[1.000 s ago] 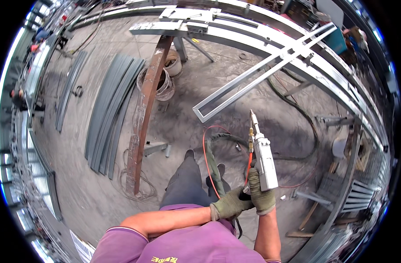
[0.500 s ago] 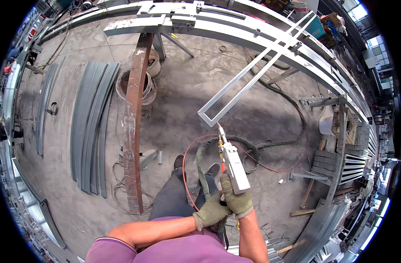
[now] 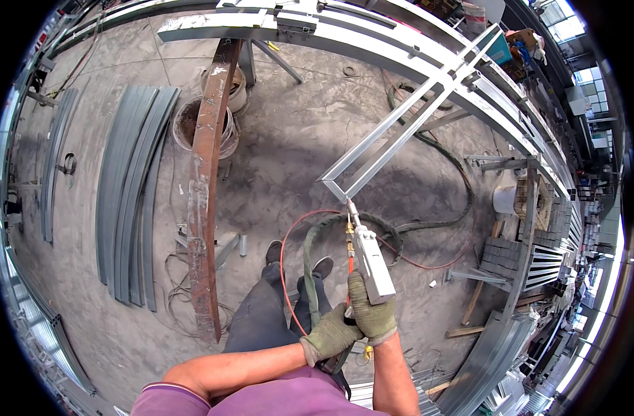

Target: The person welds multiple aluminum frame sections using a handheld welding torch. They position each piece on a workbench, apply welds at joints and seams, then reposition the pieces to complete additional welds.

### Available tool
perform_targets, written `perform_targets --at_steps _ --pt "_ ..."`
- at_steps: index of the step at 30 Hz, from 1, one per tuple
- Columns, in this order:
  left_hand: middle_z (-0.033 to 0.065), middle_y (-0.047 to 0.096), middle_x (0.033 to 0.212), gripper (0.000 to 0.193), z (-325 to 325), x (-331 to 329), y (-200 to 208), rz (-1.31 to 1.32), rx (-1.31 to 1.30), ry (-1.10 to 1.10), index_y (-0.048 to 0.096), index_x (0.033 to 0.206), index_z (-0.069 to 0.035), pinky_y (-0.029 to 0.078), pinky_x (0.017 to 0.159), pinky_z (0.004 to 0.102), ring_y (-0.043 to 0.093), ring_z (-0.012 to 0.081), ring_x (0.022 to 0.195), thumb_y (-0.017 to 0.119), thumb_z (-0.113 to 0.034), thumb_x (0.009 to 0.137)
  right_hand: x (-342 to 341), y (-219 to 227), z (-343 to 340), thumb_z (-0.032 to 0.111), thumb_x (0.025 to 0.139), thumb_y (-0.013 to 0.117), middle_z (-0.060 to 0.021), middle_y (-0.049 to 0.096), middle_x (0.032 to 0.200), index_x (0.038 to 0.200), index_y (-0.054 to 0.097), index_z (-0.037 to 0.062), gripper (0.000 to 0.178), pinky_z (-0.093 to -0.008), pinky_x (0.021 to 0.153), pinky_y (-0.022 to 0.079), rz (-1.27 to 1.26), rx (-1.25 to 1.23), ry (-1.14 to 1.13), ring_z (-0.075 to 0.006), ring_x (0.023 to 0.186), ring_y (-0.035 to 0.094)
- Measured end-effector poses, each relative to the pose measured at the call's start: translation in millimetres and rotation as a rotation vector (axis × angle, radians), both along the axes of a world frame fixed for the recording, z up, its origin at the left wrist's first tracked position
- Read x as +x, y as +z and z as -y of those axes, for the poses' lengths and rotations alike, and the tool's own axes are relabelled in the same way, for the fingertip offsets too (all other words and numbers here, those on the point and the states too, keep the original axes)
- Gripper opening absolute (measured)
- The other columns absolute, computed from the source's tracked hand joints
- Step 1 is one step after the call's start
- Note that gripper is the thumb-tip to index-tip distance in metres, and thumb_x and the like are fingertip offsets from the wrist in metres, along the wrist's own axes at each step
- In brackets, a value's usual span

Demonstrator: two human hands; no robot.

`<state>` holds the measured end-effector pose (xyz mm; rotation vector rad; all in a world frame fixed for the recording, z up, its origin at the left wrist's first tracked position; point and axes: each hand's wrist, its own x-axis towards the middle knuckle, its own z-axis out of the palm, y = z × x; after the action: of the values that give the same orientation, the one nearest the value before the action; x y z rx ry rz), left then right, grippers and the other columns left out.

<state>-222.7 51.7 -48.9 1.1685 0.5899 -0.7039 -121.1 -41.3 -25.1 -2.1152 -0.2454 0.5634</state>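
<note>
One long bench [image 3: 372,41] of pale metal arched across the upper part of the view, the largest structure shown. A narrow rectangular metal frame [image 3: 393,141] lay across it, its far end over the bench and its near end overhanging the floor [image 3: 282,152]; its long axis ran from upper right down to lower left. The white gun-shaped tool [image 3: 374,270] pointed up the view, leaning slightly left, so that the two axes were not in line. The right hand [image 3: 371,308], gloved in olive, had its fingers wrapped around the rear of the tool and was the nearer of the two to the frame, which lay ahead of it and extended off to the right. The left hand [image 3: 331,336], likewise gloved, sat beside and slightly behind it, close under the tool; its fingers were partly hidden, and how far they closed, or on what, could not be told. Smallest of all, the slender nozzle [image 3: 352,210] ended at the frame's near right corner; whether it touched the metal or stood just beside it could not be determined.
</note>
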Motion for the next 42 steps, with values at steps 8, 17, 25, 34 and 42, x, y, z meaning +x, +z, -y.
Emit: perform_targets --at_steps 8,17,25,34,42 --pt "0.0099 0.078 0.108 0.063 -5.4 5.0 1.4 -0.002 0.007 -0.013 0.059 0.139 -0.001 0.058 0.079 0.0335 0.073 0.0147 0.092 0.086 -0.028 0.089 1.3 -11.9 10.3 0.014 0.096 0.075 -0.0028 0.078 0.099 0.128 0.080 0.0217 0.034 -0.0388 0.066 0.059 0.156 -0.103 0.151 -0.0233 0.080 0.076" --pt "0.0109 0.078 0.097 0.068 -14.5 10.1 10.1 -0.048 -0.010 -0.007 0.059 0.139 0.000 0.059 0.075 0.0350 0.074 0.0174 0.082 0.088 -0.032 0.086 0.6 -10.1 5.0 0.012 0.092 0.074 -0.0013 0.078 0.104 0.133 0.078 0.0238 0.042 -0.0400 0.066 0.060 0.214 -0.085 0.169 -0.0256 0.081 0.076" --pt "0.0125 0.078 0.105 0.067 -12.1 7.1 2.1 -0.035 -0.017 -0.038 0.060 0.140 0.001 0.059 0.081 0.0356 0.074 0.0185 0.091 0.087 -0.033 0.088 -2.3 -14.2 3.7 0.016 0.097 0.074 -0.0025 0.075 0.092 0.124 0.081 0.0223 0.029 -0.0399 0.060 0.056 0.186 -0.103 0.126 -0.0245 0.073 0.074" --pt "0.0122 0.078 0.106 0.064 -15.6 9.7 7.5 -0.026 -0.053 0.006 0.061 0.138 0.001 0.060 0.082 0.0356 0.074 0.0177 0.092 0.087 -0.031 0.089 4.3 0.7 -16.0 0.027 0.097 0.084 -0.0105 0.072 0.071 0.095 0.079 0.0074 0.020 -0.0415 0.056 0.054 0.089 -0.121 -0.041 -0.0287 0.061 0.073" --pt "0.0109 0.078 0.104 0.058 -17.2 12.8 12.9 -0.039 -0.087 0.035 0.062 0.135 0.001 0.060 0.080 0.0344 0.073 0.0156 0.090 0.086 -0.027 0.090 6.2 4.8 -18.3 0.029 0.098 0.084 -0.0100 0.073 0.072 0.095 0.079 0.0073 0.022 -0.0407 0.057 0.055 0.041 -0.148 -0.059 -0.0272 0.062 0.074"
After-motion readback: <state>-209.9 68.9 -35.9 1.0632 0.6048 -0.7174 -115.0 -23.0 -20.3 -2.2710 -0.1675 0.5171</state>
